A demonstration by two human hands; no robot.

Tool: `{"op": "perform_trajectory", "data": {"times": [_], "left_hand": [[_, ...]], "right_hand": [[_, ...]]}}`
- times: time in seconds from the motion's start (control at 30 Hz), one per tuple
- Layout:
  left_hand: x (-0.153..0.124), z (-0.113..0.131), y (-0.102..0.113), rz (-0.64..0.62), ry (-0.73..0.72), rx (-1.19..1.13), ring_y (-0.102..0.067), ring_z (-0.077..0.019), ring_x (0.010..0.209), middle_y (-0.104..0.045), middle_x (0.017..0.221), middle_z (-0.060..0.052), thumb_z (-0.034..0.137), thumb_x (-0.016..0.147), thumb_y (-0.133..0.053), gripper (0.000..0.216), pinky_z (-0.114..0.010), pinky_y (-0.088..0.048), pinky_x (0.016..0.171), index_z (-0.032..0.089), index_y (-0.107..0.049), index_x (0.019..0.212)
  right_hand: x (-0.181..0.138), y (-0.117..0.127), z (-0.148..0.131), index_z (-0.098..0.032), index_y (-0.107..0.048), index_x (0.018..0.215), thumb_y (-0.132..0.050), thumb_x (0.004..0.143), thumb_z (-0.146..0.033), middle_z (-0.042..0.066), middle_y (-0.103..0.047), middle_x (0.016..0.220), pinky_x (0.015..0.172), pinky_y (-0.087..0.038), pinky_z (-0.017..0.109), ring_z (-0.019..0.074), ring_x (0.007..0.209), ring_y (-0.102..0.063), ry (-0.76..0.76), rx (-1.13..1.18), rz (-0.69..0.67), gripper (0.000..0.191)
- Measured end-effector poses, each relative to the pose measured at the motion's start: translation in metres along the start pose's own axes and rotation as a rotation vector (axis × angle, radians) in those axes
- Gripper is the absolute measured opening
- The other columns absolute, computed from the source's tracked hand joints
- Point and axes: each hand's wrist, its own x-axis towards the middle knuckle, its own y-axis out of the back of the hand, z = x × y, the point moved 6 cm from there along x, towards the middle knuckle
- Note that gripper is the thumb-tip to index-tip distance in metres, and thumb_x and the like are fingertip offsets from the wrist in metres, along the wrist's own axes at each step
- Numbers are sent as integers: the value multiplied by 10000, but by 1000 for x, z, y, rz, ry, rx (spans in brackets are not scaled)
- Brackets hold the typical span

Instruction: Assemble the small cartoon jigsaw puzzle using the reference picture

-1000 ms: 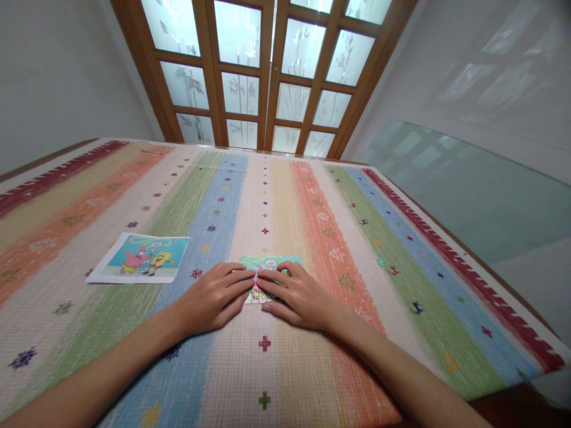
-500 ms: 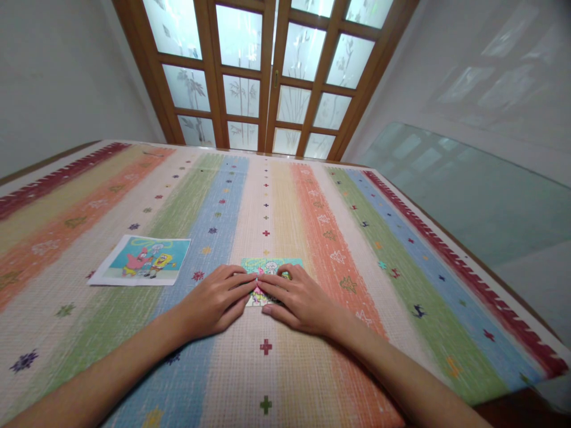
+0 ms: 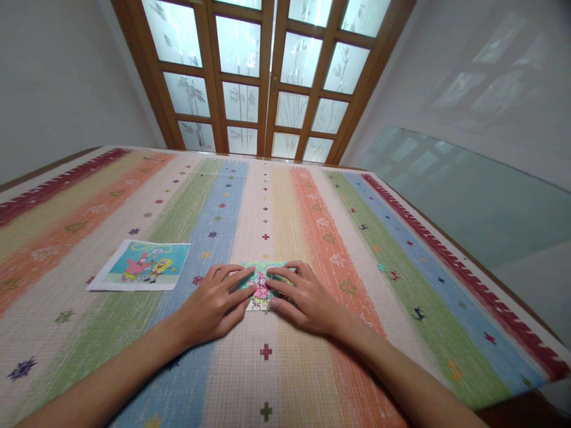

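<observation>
A small jigsaw puzzle [image 3: 260,288] with a pink cartoon figure lies flat on the striped tablecloth, its pieces joined into a rectangle. My left hand [image 3: 223,300] rests on its left side, fingers stretched out and slightly apart. From the right, my right hand [image 3: 301,296] lies over the other half with its fingers spread on the pieces. Both hands cover parts of the picture, and a strip in the middle shows between the fingertips. Neither hand grasps anything. To the left lies a printed sheet [image 3: 145,265] showing a pink starfish and a yellow sponge figure on blue.
The striped tablecloth [image 3: 266,380] covers the large table. Beyond its far edge stand wooden doors [image 3: 266,89] with frosted panes. A glass panel [image 3: 446,178] leans by the wall on the right.
My fingertips have moved apart a little, so more of the puzzle's pink figure shows between them. The view has tilted slightly upward. The printed sheet stays in place on the cloth.
</observation>
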Motion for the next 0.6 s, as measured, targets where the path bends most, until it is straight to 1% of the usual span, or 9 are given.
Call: {"op": "perform_trajectory", "data": {"times": [0.07,0.17,0.3,0.4,0.6], "left_hand": [[0,0,1,8,10,11,-607,-305,1127,-684,1303,-113,153,960,-541,327,-501,-480,955,229,-700,1236],[1,0,0,-5,2,2,-615,-289,1093,-705,1261,-107,156,971,-522,330,-485,-475,947,217,-690,1249],[1,2,0,-18,-33,1,-620,-280,1117,-703,1275,-112,138,982,-490,341,-474,-484,960,191,-670,1267],[0,1,-2,-25,-33,-5,-625,-276,1129,-697,1291,-105,143,991,-486,346,-468,-497,963,203,-659,1284],[-3,0,-4,-30,-34,-16,-622,-285,1144,-685,1296,-126,151,1005,-478,340,-475,-528,956,181,-652,1296]], "right_hand": [[-1,2,4,-190,-674,1290,-522,1051,-379,116,-683,1320,1031,-469,494,292,1173,-557,-29,8,6,341],[-2,1,6,-168,-671,1285,-540,1044,-368,127,-681,1319,1030,-477,495,291,1183,-553,-31,23,-14,340],[-3,-3,6,-162,-671,1276,-524,1050,-346,132,-679,1329,1014,-491,485,287,1170,-575,-34,48,-41,326],[-3,-4,5,-174,-665,1285,-527,1049,-346,124,-685,1327,1016,-489,485,287,1171,-581,-41,56,-44,323],[-3,-5,6,-182,-658,1298,-520,1052,-346,117,-679,1345,1019,-487,486,283,1181,-581,-45,51,-40,326]]}}
